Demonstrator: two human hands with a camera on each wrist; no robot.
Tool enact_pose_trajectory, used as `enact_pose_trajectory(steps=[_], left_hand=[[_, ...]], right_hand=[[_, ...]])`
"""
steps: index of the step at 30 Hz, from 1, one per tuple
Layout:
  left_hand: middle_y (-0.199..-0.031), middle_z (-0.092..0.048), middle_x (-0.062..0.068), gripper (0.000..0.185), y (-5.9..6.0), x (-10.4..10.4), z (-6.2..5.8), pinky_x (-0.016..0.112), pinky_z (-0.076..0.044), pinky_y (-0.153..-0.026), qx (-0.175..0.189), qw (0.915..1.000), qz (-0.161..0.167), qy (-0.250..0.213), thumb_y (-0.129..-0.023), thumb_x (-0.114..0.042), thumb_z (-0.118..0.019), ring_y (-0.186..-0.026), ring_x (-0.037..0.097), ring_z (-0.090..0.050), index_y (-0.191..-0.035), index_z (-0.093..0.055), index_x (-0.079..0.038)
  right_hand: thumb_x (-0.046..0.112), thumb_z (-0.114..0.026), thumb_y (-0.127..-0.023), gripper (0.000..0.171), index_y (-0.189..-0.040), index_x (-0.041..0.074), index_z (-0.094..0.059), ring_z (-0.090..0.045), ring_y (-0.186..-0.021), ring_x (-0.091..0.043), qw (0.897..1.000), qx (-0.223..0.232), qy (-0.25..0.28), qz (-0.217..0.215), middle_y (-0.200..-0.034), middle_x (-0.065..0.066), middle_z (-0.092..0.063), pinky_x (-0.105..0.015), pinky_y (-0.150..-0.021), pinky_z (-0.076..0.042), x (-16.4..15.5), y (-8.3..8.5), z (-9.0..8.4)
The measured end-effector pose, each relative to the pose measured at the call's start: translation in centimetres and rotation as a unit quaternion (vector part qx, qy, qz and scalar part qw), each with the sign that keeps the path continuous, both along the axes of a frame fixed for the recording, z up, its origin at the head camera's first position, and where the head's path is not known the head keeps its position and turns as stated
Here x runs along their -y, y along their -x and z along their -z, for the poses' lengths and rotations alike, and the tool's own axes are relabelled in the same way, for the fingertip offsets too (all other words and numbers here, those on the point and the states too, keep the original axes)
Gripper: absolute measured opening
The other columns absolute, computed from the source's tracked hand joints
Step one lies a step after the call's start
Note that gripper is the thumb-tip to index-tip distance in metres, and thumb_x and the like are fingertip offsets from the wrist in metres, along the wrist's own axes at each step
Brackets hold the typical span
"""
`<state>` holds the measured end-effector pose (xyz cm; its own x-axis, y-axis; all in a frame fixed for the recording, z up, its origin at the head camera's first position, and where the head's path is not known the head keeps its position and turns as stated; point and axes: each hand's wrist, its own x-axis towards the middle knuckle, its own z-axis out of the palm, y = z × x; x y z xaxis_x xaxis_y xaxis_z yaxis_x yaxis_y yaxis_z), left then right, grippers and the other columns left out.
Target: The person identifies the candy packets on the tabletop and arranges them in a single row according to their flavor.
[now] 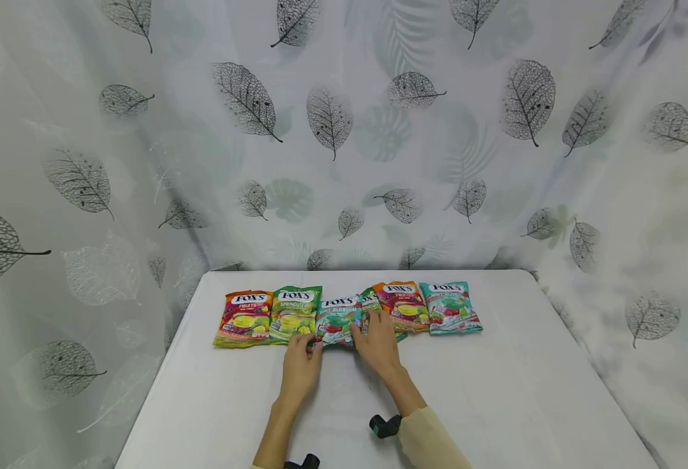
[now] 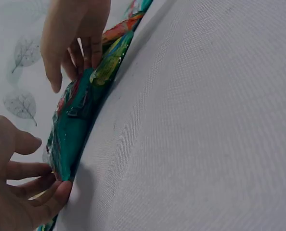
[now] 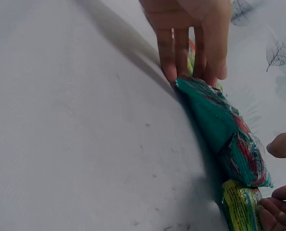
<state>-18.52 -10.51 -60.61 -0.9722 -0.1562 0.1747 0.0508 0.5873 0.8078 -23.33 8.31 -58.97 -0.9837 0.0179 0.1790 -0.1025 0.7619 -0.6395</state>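
Six candy bags sit in a row across the far side of the bench point(image 1: 496, 391), and both hands are on the third one from the left, the teal mint bag point(image 1: 337, 320). The left hand point(image 1: 301, 365) pinches its near left corner, fingers curled onto the edge; the wrist view shows fingertips point(image 2: 61, 190) right at the bag's lower rim. The right hand point(image 1: 377, 342) has fingers pressed down on the bag's right end, where it meets the half-hidden green bag point(image 1: 371, 301) tucked behind it.

To its left lies the green Spring Tea bag point(image 1: 294, 312), edges touching, and beyond that the orange Fruits bag point(image 1: 244, 318). On the right, another Fruits bag point(image 1: 404, 305) and a second mint bag point(image 1: 450, 307) close the line.

Good handling here, I'd say, means keeping the grip at the corners, sliding rather than lifting, and watching that overlap on the right: the bags are slick and puffy, so a nudge could drag the neighbour along. Square the near edge with the rest of the row.
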Motion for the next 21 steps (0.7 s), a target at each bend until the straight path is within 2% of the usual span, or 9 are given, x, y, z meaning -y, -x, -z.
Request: enact_pose_trajectory(steps=[9,13,17,21], left_hand=[[-0.122,-0.063,0.018,0.039,0.3,-0.1,0.1,0.035,-0.05,-0.077,0.006,0.9999,-0.008,-0.012,-0.102,-0.022,-0.069,-0.091,0.02,-0.058,-0.13,-0.068,0.006],[-0.121,-0.064,0.019,0.037,0.3,-0.2,0.2,0.033,-0.052,-0.076,0.006,0.9997,-0.012,-0.02,-0.101,-0.02,-0.07,-0.091,0.02,-0.06,-0.128,-0.069,0.006],[-0.12,-0.064,0.02,0.036,0.3,-0.3,0.3,0.033,-0.052,-0.076,0.004,0.9995,-0.016,-0.025,-0.1,-0.019,-0.071,-0.091,0.02,-0.061,-0.126,-0.07,0.006],[-0.118,-0.065,0.019,0.035,0.3,-0.3,0.2,0.035,-0.054,-0.079,-0.001,0.9991,-0.022,-0.037,-0.101,-0.019,-0.07,-0.092,0.021,-0.062,-0.126,-0.071,0.006]], right_hand=[[0.038,-0.068,-0.101,0.059,-0.138,-0.007,-0.06,-0.061,-0.121,-0.039,1.0,0.029,0.0,0.0,-0.132,-0.025,-0.061,-0.054,-0.102,-0.052,0.4,0.8,0.2],[0.034,-0.072,-0.099,0.052,-0.132,-0.006,-0.065,-0.066,-0.105,-0.033,0.999,0.037,0.025,0.012,-0.115,-0.019,-0.069,-0.049,-0.09,-0.056,0.6,1.2,0.3],[0.028,-0.075,-0.098,0.041,-0.123,-0.004,-0.07,-0.063,-0.085,-0.022,0.996,0.049,0.068,0.034,-0.095,-0.009,-0.069,-0.039,-0.075,-0.055,0.8,1.4,0.4],[0.024,-0.077,-0.097,0.034,-0.117,-0.003,-0.072,-0.061,-0.079,-0.019,0.994,0.044,0.094,0.043,-0.089,-0.006,-0.068,-0.036,-0.071,-0.053,0.9,1.5,0.5]])
